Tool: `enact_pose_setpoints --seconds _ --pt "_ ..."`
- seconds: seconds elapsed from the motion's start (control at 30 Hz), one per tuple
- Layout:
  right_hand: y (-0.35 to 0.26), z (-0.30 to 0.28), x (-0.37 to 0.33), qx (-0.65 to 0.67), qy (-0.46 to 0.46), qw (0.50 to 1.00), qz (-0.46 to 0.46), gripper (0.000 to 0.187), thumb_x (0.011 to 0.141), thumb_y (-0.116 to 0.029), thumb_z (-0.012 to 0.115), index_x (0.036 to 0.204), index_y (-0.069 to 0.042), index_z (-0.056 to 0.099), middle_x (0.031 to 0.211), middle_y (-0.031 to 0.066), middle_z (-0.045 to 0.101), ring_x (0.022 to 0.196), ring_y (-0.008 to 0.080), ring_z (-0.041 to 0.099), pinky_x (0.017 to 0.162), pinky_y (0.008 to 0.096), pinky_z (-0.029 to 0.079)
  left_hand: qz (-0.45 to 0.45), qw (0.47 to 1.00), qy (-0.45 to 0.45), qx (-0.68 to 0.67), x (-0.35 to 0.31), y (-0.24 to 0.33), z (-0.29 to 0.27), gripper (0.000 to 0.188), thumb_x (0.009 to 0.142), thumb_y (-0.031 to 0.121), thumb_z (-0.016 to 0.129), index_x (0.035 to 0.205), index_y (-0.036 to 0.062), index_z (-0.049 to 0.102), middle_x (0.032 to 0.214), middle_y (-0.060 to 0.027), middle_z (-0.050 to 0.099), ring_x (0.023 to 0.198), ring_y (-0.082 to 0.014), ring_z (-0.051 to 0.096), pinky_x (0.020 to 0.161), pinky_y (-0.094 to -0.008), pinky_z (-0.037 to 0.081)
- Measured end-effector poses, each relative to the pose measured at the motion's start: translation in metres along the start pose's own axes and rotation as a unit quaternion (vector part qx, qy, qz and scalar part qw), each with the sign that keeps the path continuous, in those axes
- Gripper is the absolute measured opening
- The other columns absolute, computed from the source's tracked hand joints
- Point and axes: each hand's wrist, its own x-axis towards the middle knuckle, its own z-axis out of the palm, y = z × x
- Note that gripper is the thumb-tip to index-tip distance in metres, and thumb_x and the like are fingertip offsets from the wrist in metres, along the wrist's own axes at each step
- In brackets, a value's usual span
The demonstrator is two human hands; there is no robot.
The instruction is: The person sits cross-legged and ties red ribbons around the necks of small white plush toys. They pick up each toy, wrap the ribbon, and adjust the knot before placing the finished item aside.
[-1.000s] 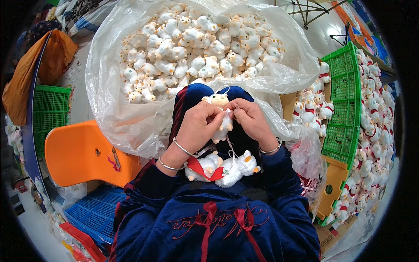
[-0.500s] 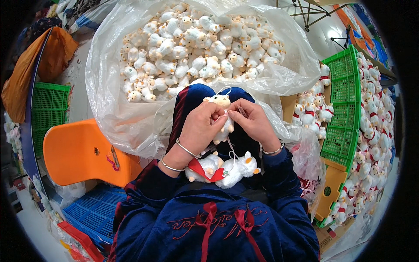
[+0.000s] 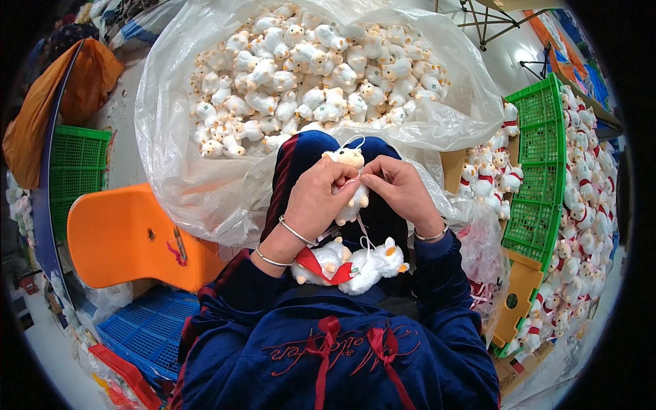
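Observation:
Above my lap a small white plush animal (image 3: 351, 161) with a cream face and a white hanging loop is held upright. My left hand (image 3: 316, 198) is closed at its neck, thumb and finger pinching a thin pale ribbon there. My right hand (image 3: 402, 188) pinches at the same spot from the other side, fingertips nearly touching the left ones. A pale ribbon end (image 3: 367, 239) dangles below the toy. Two more white plush animals lie in my lap: one (image 3: 377, 268) with orange ears, the other (image 3: 322, 258) partly covered by a red cloth piece (image 3: 329, 269).
A large clear plastic bag (image 3: 167, 137) full of white plush animals lies open ahead. An orange chair (image 3: 130, 236) with snips (image 3: 180, 244) on it stands left, above a blue crate (image 3: 150, 328). Right are a green crate (image 3: 536, 178) and many toys with red neck ribbons (image 3: 581, 225).
My right fingers have drawn slightly closer together at the toy's neck. The toy and both hands have shifted very little; the toys in my lap lie as before.

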Motion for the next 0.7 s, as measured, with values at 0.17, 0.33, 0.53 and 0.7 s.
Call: enact_pose_setpoints --seconds 0.17,0.33,0.53,0.7 --pt "0.0007 -0.0028 -0.0004 -0.001 0.000 1.000 -0.012 0.010 0.097 -0.010 0.069 0.096 0.000 0.068 0.081 -0.0044 0.062 0.072 0.0022 0.050 0.062 0.0208 0.042 0.003 1.000 0.001 0.001 -0.0003 0.0024 0.0004 0.015 0.090 0.018 0.076 0.097 0.0054 0.074 0.085 -0.0082 0.062 0.073 -0.0211 0.064 0.066 -0.0335 0.052" --pt "-0.0063 -0.0048 -0.0020 0.006 -0.010 1.000 -0.010 0.009 0.099 -0.009 0.068 0.096 -0.001 0.067 0.083 -0.0060 0.061 0.073 0.0008 0.049 0.062 0.0193 0.040 0.019 0.999 0.026 0.003 -0.0034 0.0004 0.0052 0.016 0.090 0.020 0.075 0.098 0.0064 0.074 0.086 -0.0072 0.063 0.075 -0.0212 0.065 0.067 -0.0331 0.052" --pt "-0.0029 -0.0076 -0.0017 -0.001 -0.017 1.000 -0.008 0.009 0.100 -0.008 0.067 0.101 0.000 0.069 0.086 -0.0049 0.063 0.075 0.0008 0.051 0.065 0.0191 0.042 0.027 0.999 0.023 0.000 -0.0028 -0.0014 0.0061 0.014 0.090 0.018 0.075 0.099 0.0069 0.075 0.087 -0.0073 0.063 0.075 -0.0214 0.065 0.067 -0.0331 0.052" --pt "-0.0079 -0.0103 -0.0022 0.013 -0.032 0.999 -0.006 0.009 0.099 -0.007 0.067 0.104 0.000 0.069 0.088 -0.0045 0.064 0.076 0.0006 0.052 0.066 0.0188 0.043 0.044 0.999 0.009 0.010 -0.0021 0.0000 0.0024 0.016 0.088 0.018 0.076 0.101 0.0076 0.075 0.086 -0.0074 0.062 0.076 -0.0210 0.064 0.067 -0.0324 0.052"
